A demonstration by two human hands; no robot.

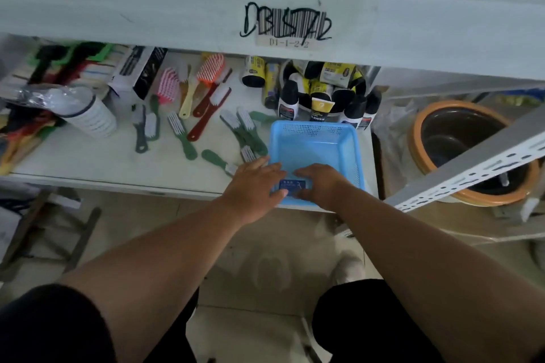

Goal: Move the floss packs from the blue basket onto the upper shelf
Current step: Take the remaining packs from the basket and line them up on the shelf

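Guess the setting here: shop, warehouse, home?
Probably a stockroom or warehouse picking shelf. The white metal shelf edge carries a barcode location label reading D1-1-2-2, and the lower shelf holds duplicate stock: many plastic-handled brushes and a cluster of black-capped shoe-care bottles behind the blue plastic basket.

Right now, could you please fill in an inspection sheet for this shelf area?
Surface: white lower shelf, with the basket at its front right edge.
Job's things: blue basket, bare apart from one dark blue floss pack at its near end; upper shelf with a barcode label.
Clutter: scrub brushes, hairbrushes, black-capped bottles, a ribbed white container.
Grippers: left hand and right hand both reach into the basket, fingers on the pack.
Cables: nothing seen.
Surroundings: brown pot with orange rim to the right; tiled floor below.
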